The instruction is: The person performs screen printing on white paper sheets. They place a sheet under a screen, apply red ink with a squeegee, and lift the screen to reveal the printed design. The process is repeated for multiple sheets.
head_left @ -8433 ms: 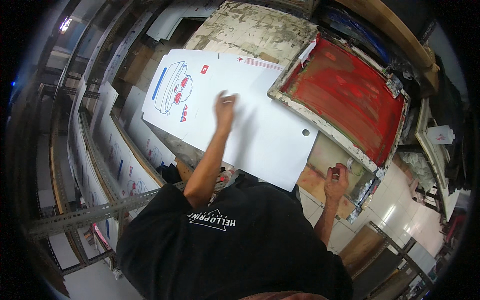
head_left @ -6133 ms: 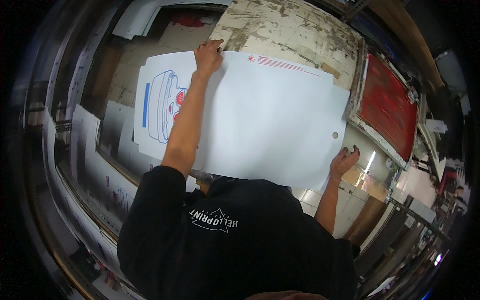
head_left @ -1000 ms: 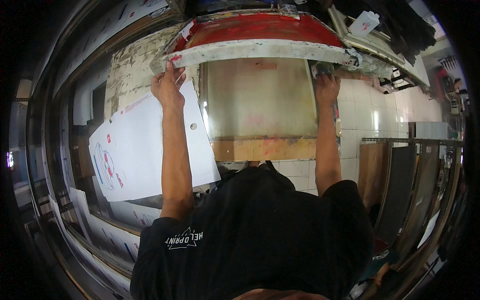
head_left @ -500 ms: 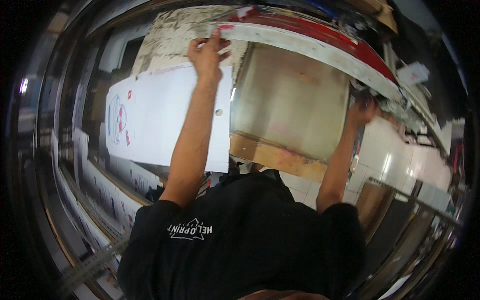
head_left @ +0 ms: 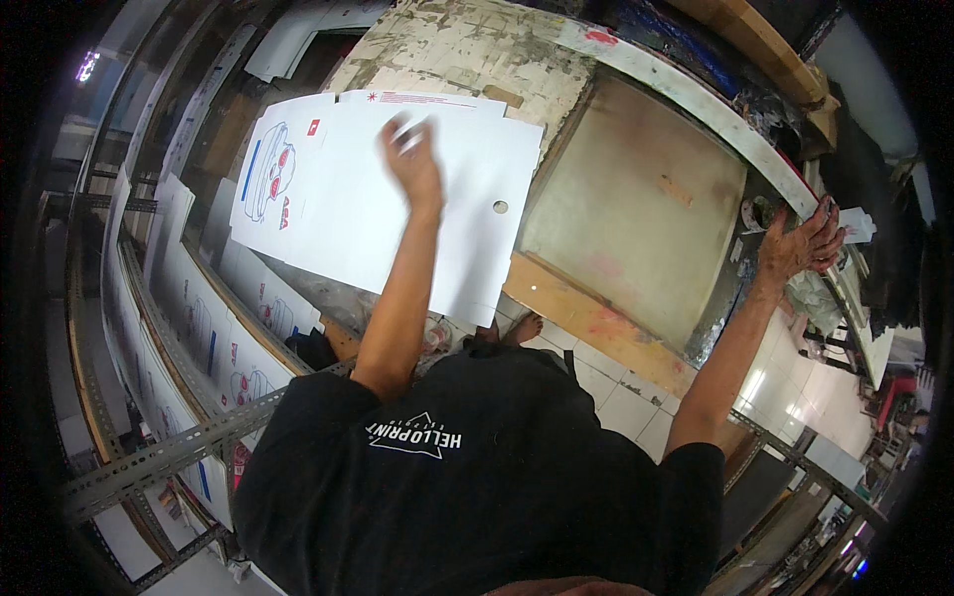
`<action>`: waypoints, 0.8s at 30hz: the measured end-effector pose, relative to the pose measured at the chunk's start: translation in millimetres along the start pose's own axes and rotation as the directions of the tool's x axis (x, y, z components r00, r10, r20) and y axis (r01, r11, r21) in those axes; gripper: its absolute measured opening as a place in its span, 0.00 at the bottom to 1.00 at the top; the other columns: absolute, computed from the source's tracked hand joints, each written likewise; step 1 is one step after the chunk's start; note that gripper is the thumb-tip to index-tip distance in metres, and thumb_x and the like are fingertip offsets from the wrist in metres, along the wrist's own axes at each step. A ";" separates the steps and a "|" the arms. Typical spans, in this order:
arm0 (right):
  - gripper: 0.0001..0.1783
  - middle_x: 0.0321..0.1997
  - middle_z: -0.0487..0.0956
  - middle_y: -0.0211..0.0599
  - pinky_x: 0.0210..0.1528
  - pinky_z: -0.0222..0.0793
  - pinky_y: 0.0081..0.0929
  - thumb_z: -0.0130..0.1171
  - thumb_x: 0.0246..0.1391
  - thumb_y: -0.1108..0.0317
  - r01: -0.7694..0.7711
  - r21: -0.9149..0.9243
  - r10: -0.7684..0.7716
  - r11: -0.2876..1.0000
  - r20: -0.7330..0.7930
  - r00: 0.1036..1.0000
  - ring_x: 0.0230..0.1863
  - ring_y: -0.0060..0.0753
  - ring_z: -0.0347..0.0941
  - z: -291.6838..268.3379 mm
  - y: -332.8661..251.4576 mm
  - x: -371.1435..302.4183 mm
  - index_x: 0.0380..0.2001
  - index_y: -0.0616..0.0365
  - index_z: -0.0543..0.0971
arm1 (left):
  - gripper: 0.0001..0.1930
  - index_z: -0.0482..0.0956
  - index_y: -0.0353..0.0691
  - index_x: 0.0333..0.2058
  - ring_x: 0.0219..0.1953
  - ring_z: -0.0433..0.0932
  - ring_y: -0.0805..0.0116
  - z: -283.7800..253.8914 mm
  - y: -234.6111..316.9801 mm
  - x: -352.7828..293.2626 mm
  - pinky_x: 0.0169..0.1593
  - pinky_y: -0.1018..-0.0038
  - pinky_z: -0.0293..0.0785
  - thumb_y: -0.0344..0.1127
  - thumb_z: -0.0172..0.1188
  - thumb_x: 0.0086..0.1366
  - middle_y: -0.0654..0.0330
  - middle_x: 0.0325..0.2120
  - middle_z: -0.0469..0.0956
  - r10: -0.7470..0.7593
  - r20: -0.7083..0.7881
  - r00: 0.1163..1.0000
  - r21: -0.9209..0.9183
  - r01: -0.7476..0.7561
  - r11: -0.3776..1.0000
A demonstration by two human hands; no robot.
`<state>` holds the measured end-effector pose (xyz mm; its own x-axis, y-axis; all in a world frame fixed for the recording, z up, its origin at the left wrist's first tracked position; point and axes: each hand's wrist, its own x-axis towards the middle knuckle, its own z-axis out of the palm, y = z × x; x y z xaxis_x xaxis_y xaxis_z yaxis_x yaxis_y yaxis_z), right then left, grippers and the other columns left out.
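A white die-cut card sheet (head_left: 368, 209) with blue and red print and a round hole lies on the left of the worktable. Over it my left hand (head_left: 412, 164) hovers, smeared by motion, its fingers apart and nothing visible in them. On the right, my stained right hand (head_left: 801, 243) rests with spread fingers at the near end of a long white bar of the screen frame (head_left: 686, 84). That bar is raised along the far side of a yellowish smooth panel (head_left: 636, 189). Whether the sheet touches the panel's edge I cannot tell.
A wooden strip (head_left: 596, 318) edges the panel on my side. Metal racks (head_left: 179, 427) with several similar printed sheets stand at left. Behind the sheet is a paint-worn board (head_left: 437, 50). A tape roll (head_left: 755, 214) sits right of the panel; a cardboard piece (head_left: 755, 35) lies beyond.
My left hand has left the screen frame and come over the white sheet. My right hand's fingers have spread at the frame's end. The frame's red area is now mostly hidden; the view has turned.
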<state>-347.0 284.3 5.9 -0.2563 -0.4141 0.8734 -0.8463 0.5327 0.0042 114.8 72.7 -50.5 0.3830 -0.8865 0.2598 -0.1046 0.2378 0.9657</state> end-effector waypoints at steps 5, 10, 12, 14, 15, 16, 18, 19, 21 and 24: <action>0.42 0.69 0.58 0.35 0.63 0.36 0.63 0.62 0.51 0.45 0.019 0.006 -0.019 1.000 0.025 1.000 0.70 0.55 0.44 -3.9 0.6 17.0 0.67 0.40 0.57 | 0.48 0.52 0.44 0.61 0.56 0.68 0.49 -196.0 -103.9 -7.2 0.55 0.50 0.67 0.59 0.69 0.51 0.40 0.55 0.61 -0.438 -0.760 0.481 0.124 0.768 0.628; 0.43 0.69 0.58 0.35 0.64 0.35 0.60 0.61 0.51 0.42 0.019 0.008 -0.019 1.000 0.027 0.999 0.70 0.53 0.43 3.0 5.8 31.0 0.67 0.39 0.58 | 0.33 0.67 0.35 0.57 0.56 0.71 0.51 -284.2 -162.7 -28.8 0.58 0.56 0.71 0.57 0.56 0.65 0.53 0.54 0.72 -0.791 0.199 0.579 -0.664 0.673 0.326; 0.43 0.69 0.58 0.35 0.65 0.35 0.60 0.61 0.51 0.41 0.036 0.005 -0.036 0.999 0.027 0.999 0.70 0.53 0.43 9.0 12.6 34.9 0.67 0.39 0.58 | 0.33 0.66 0.35 0.57 0.55 0.73 0.55 -287.7 -172.8 -37.3 0.55 0.60 0.74 0.57 0.55 0.65 0.53 0.52 0.73 -0.757 0.234 0.610 -0.620 0.694 0.367; 0.43 0.69 0.58 0.36 0.65 0.34 0.60 0.59 0.52 0.39 0.064 -0.017 -0.064 0.998 0.019 0.998 0.70 0.53 0.43 15.5 22.9 37.0 0.67 0.39 0.58 | 0.32 0.66 0.34 0.56 0.53 0.74 0.59 -286.5 -174.4 -41.6 0.53 0.63 0.76 0.56 0.55 0.66 0.53 0.51 0.74 -0.721 0.295 0.627 -0.548 0.729 0.411; 0.43 0.69 0.58 0.36 0.65 0.34 0.60 0.59 0.52 0.39 0.069 -0.005 -0.069 0.998 0.020 0.997 0.70 0.53 0.43 15.8 23.9 37.9 0.67 0.39 0.58 | 0.31 0.66 0.34 0.56 0.52 0.75 0.61 -289.2 -169.4 -40.9 0.52 0.64 0.77 0.56 0.54 0.66 0.54 0.50 0.74 -0.705 0.328 0.629 -0.498 0.749 0.437; 0.43 0.69 0.58 0.36 0.65 0.34 0.60 0.59 0.52 0.39 0.071 0.013 -0.072 0.997 0.022 0.997 0.70 0.53 0.43 16.3 22.1 38.8 0.67 0.39 0.57 | 0.31 0.66 0.33 0.56 0.51 0.75 0.62 -291.4 -165.1 -42.3 0.50 0.65 0.78 0.55 0.54 0.67 0.54 0.49 0.75 -0.689 0.356 0.632 -0.448 0.762 0.468; 0.43 0.70 0.57 0.37 0.65 0.33 0.62 0.57 0.53 0.38 0.059 0.049 -0.061 0.997 0.034 0.998 0.70 0.54 0.43 17.8 21.4 42.1 0.67 0.39 0.57 | 0.31 0.65 0.33 0.57 0.52 0.75 0.62 -288.0 -156.7 -48.6 0.53 0.64 0.77 0.56 0.51 0.68 0.53 0.52 0.73 -0.664 0.348 0.662 -0.485 0.733 0.477; 0.42 0.70 0.57 0.37 0.65 0.33 0.62 0.57 0.53 0.38 0.053 0.047 -0.054 0.997 0.037 0.998 0.70 0.54 0.43 19.2 22.4 45.0 0.67 0.38 0.57 | 0.31 0.64 0.33 0.58 0.52 0.75 0.62 -286.9 -150.8 -50.6 0.54 0.64 0.77 0.56 0.50 0.68 0.52 0.53 0.72 -0.649 0.341 0.681 -0.503 0.715 0.486; 0.42 0.70 0.56 0.37 0.65 0.33 0.63 0.57 0.53 0.39 0.036 0.035 -0.038 0.999 0.043 0.998 0.71 0.55 0.42 20.3 28.3 50.0 0.67 0.38 0.57 | 0.31 0.64 0.33 0.57 0.52 0.75 0.62 -276.5 -129.8 -66.2 0.53 0.66 0.78 0.55 0.51 0.68 0.54 0.51 0.73 -0.652 0.351 0.672 -0.499 0.724 0.477; 0.42 0.71 0.55 0.38 0.65 0.32 0.64 0.55 0.53 0.38 0.043 0.059 -0.046 0.997 0.041 0.998 0.72 0.55 0.41 23.0 28.9 62.3 0.67 0.39 0.57 | 0.31 0.63 0.32 0.57 0.51 0.75 0.62 -270.7 -109.2 -97.6 0.53 0.67 0.78 0.54 0.51 0.68 0.54 0.50 0.73 -0.647 0.372 0.666 -0.507 0.729 0.459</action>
<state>-398.1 256.9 49.3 -0.2362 -0.4681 0.8515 -0.8828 0.4695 0.0133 337.3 240.7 -180.9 -0.0186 -0.8919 -0.4519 0.6968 -0.3357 0.6339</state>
